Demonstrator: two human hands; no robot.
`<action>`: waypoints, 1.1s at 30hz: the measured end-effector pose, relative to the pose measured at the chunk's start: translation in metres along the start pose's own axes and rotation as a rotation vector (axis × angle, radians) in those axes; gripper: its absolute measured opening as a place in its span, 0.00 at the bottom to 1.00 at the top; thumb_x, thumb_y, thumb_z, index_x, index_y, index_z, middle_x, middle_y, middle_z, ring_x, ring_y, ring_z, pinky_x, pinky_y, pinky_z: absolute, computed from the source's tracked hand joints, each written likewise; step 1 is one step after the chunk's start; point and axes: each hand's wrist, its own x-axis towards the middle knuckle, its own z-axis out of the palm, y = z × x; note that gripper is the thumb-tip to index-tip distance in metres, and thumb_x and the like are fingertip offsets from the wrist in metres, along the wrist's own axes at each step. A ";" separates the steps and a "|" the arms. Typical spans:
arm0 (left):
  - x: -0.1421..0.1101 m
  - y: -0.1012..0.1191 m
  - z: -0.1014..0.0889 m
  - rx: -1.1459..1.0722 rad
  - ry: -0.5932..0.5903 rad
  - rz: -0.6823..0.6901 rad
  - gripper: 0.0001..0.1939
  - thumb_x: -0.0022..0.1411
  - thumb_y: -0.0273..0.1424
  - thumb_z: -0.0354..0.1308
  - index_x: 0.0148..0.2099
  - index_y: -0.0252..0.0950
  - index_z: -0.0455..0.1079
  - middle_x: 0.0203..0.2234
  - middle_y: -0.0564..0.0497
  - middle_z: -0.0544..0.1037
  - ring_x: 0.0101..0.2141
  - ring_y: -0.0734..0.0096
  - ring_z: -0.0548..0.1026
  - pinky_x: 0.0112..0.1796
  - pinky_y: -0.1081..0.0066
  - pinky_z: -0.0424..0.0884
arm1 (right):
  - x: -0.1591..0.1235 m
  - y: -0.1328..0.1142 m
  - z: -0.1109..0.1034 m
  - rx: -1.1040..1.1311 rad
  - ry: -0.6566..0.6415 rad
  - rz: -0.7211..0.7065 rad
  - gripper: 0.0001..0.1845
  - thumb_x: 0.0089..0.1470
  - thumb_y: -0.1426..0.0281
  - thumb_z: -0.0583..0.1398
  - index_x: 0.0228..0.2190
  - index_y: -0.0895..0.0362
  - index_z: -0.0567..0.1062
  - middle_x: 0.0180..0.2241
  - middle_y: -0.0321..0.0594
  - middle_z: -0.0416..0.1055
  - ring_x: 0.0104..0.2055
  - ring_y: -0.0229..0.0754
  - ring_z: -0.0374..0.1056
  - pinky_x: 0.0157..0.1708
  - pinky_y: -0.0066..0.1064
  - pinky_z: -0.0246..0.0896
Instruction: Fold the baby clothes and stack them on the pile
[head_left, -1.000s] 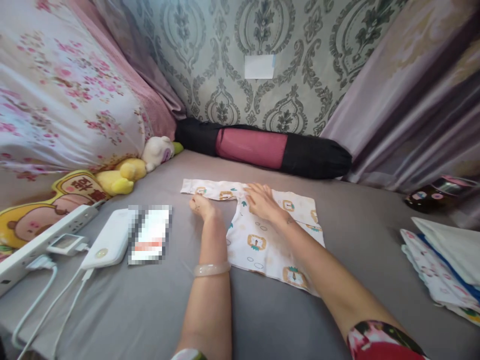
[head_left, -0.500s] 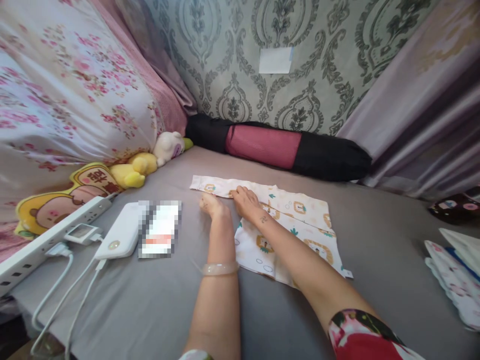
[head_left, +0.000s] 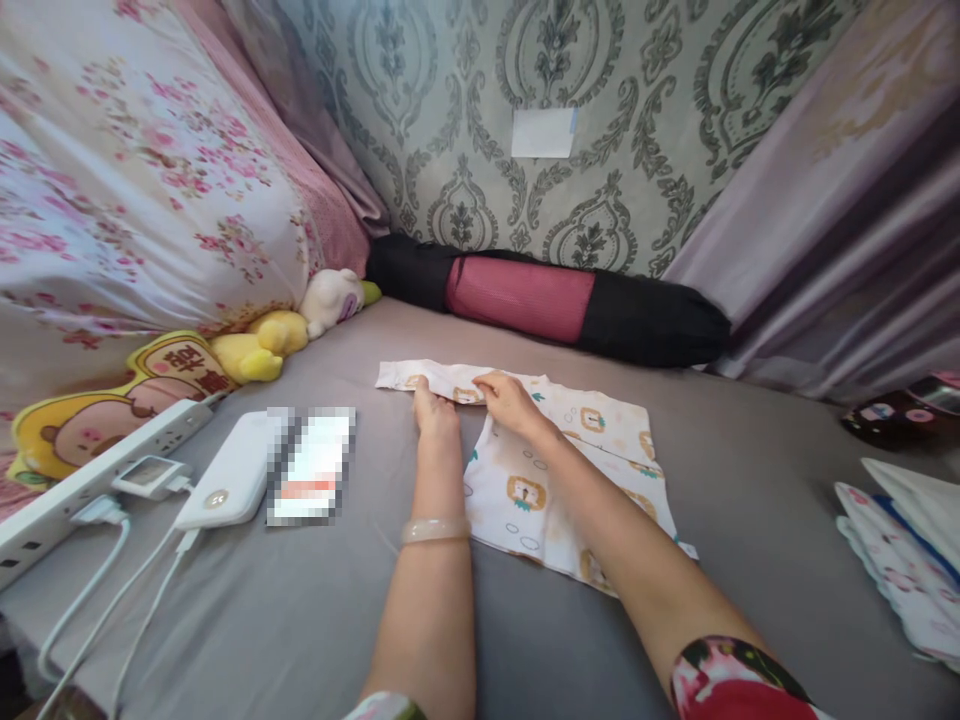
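A small white shirt point(head_left: 540, 490) with lion-face, leaf and ring prints lies on the grey bedsheet, its body folded over lengthwise. One sleeve point(head_left: 397, 374) stretches out to the left. My left hand point(head_left: 435, 408) is closed on the sleeve's near edge, thumb on top, the other fingers partly hidden. Further along the sleeve, close to the shoulder, my right hand point(head_left: 510, 402) pinches the cloth between thumb and fingertips. My right forearm covers part of the shirt's body. A small tag point(head_left: 687, 550) sticks out at its lower right corner.
To the left are a phone point(head_left: 315, 465), a white power bank point(head_left: 236, 470), a power strip point(head_left: 97, 480) with cables and plush toys point(head_left: 259, 345). A black and pink rolled bag point(head_left: 517, 300) lies along the wall. Folded cloths point(head_left: 896, 570) are at right.
My right hand has gone from lying flat on the sleeve to pinching it, slightly further right. My left thumb has come up over the sleeve's edge. The view has shifted slightly.
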 end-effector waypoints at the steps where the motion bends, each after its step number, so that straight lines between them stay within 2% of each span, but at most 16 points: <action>1: 0.003 -0.002 0.001 -0.036 0.002 -0.008 0.22 0.68 0.34 0.38 0.57 0.32 0.63 0.55 0.42 0.71 0.52 0.69 0.73 0.45 0.76 0.74 | 0.001 0.006 -0.002 -0.020 0.043 0.073 0.22 0.62 0.73 0.47 0.50 0.55 0.74 0.49 0.40 0.73 0.52 0.40 0.65 0.52 0.28 0.55; 4: 0.011 -0.008 0.002 -0.128 0.032 -0.004 0.20 0.68 0.30 0.41 0.58 0.31 0.62 0.54 0.41 0.72 0.53 0.68 0.72 0.46 0.73 0.73 | -0.002 0.020 -0.004 -0.127 0.035 0.217 0.22 0.63 0.72 0.46 0.48 0.55 0.75 0.47 0.43 0.73 0.50 0.42 0.66 0.50 0.29 0.56; 7: 0.016 -0.012 0.001 -0.165 0.054 0.036 0.18 0.68 0.27 0.43 0.57 0.34 0.63 0.53 0.42 0.73 0.52 0.69 0.73 0.46 0.71 0.73 | -0.006 0.023 -0.005 -0.204 -0.037 0.202 0.19 0.63 0.69 0.48 0.47 0.54 0.76 0.46 0.45 0.72 0.51 0.43 0.65 0.49 0.29 0.55; 9: 0.018 -0.012 0.001 -0.223 0.023 0.039 0.16 0.69 0.28 0.44 0.56 0.35 0.64 0.51 0.44 0.75 0.52 0.70 0.73 0.47 0.71 0.72 | -0.007 0.021 -0.005 -0.233 -0.066 0.210 0.19 0.63 0.66 0.50 0.49 0.54 0.74 0.47 0.47 0.70 0.52 0.44 0.64 0.50 0.30 0.54; 12: 0.016 -0.009 0.003 -0.382 -0.082 0.020 0.14 0.69 0.29 0.45 0.53 0.36 0.66 0.47 0.46 0.77 0.50 0.70 0.74 0.48 0.70 0.71 | -0.005 0.014 -0.009 -0.251 -0.142 0.249 0.21 0.62 0.60 0.50 0.51 0.53 0.72 0.49 0.50 0.66 0.53 0.48 0.63 0.50 0.34 0.55; 15: 0.009 -0.006 0.009 -0.476 -0.228 0.086 0.13 0.68 0.28 0.47 0.50 0.38 0.69 0.43 0.49 0.79 0.47 0.71 0.75 0.48 0.71 0.70 | -0.001 0.008 -0.013 -0.258 -0.205 0.272 0.24 0.61 0.56 0.49 0.53 0.54 0.69 0.51 0.52 0.63 0.55 0.52 0.61 0.51 0.39 0.54; 20: 0.000 -0.009 0.016 -0.392 -0.392 0.200 0.10 0.66 0.29 0.52 0.48 0.41 0.72 0.42 0.52 0.79 0.45 0.72 0.75 0.48 0.73 0.70 | 0.002 -0.002 -0.008 -0.260 -0.186 0.311 0.32 0.60 0.50 0.47 0.58 0.55 0.63 0.54 0.53 0.61 0.58 0.55 0.57 0.55 0.44 0.51; 23: -0.003 -0.012 0.019 -0.317 -0.467 0.246 0.10 0.64 0.31 0.56 0.48 0.41 0.71 0.45 0.51 0.78 0.47 0.72 0.74 0.49 0.72 0.69 | 0.003 -0.003 -0.004 -0.247 -0.131 0.337 0.32 0.60 0.50 0.48 0.57 0.57 0.64 0.55 0.54 0.61 0.59 0.56 0.56 0.56 0.46 0.50; 26: -0.006 -0.015 0.023 -0.262 -0.527 0.284 0.13 0.62 0.33 0.58 0.49 0.42 0.71 0.48 0.51 0.77 0.49 0.70 0.74 0.50 0.70 0.68 | 0.004 0.003 -0.009 0.002 -0.066 0.351 0.27 0.59 0.54 0.53 0.52 0.57 0.70 0.53 0.52 0.66 0.57 0.54 0.60 0.55 0.43 0.52; 28: -0.010 -0.017 0.026 -0.221 -0.567 0.302 0.15 0.62 0.35 0.58 0.51 0.41 0.71 0.49 0.49 0.76 0.50 0.67 0.73 0.51 0.68 0.68 | 0.001 0.012 -0.019 0.241 0.002 0.404 0.21 0.61 0.58 0.51 0.48 0.56 0.72 0.49 0.48 0.70 0.52 0.48 0.65 0.51 0.37 0.59; 31: -0.019 -0.020 0.030 -0.119 -0.625 0.352 0.19 0.61 0.35 0.58 0.54 0.38 0.69 0.51 0.47 0.75 0.52 0.64 0.72 0.53 0.64 0.66 | -0.013 0.026 -0.036 0.767 0.201 0.642 0.21 0.65 0.63 0.44 0.46 0.59 0.71 0.45 0.47 0.73 0.40 0.40 0.71 0.40 0.30 0.66; 33: -0.026 -0.024 0.032 -0.002 -0.647 0.415 0.19 0.62 0.35 0.57 0.54 0.36 0.70 0.51 0.46 0.75 0.53 0.62 0.70 0.55 0.63 0.64 | -0.028 0.036 -0.046 1.172 0.341 0.785 0.20 0.66 0.63 0.43 0.45 0.61 0.69 0.45 0.49 0.73 0.37 0.37 0.72 0.37 0.28 0.67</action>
